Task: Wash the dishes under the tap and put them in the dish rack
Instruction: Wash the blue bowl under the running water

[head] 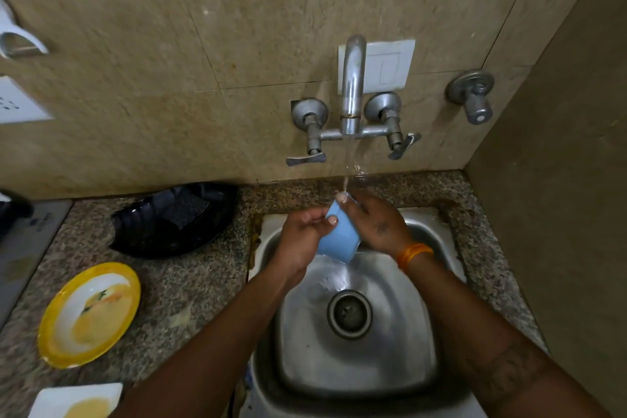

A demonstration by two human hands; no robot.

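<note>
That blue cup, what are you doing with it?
Both hands, the left hand and the right hand, hold the blue cup over the sink while water runs on it from the tap. A yellow plate and a white dish with food smears wait on the counter, beside a black tray.

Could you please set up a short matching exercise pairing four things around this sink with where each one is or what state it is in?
Things:
1. blue cup
2. yellow-rimmed plate
3. black tray
4. tap

Places or states:
A. running
B. on the counter against the wall
C. held in both hands over the sink
D. on the counter, smeared with food

Pairs: 1-C, 2-D, 3-B, 4-A
</note>
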